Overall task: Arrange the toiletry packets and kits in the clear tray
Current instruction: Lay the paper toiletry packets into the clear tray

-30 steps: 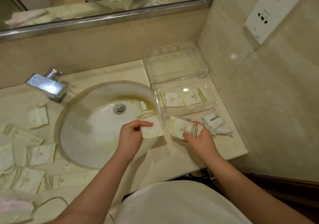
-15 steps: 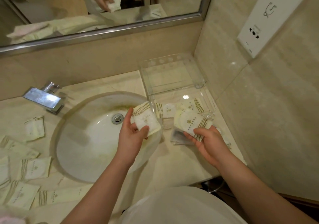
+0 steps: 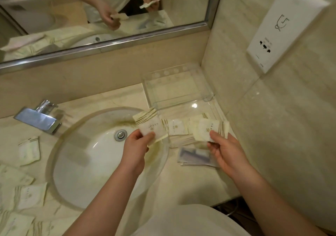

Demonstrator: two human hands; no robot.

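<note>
The clear tray (image 3: 179, 90) stands on the counter in the back right corner, with a white packet (image 3: 176, 126) lying in its front section. My left hand (image 3: 135, 149) pinches a white, gold-striped packet (image 3: 150, 125) over the sink's right edge, just left of the tray. My right hand (image 3: 227, 152) holds a second such packet (image 3: 207, 129) above the tray's front right part. Several more packets (image 3: 29, 150) lie scattered on the counter left of the sink.
A white oval sink (image 3: 94, 155) fills the middle of the marble counter, with a chrome faucet (image 3: 39, 117) at its back left. A clear-wrapped kit (image 3: 196, 156) lies on the counter before the tray. Tiled walls and a mirror (image 3: 101, 17) close in behind and to the right.
Both hands have lifted their packets up and away from me toward the tray. The right-hand packet rose from the counter to above the tray's front.
</note>
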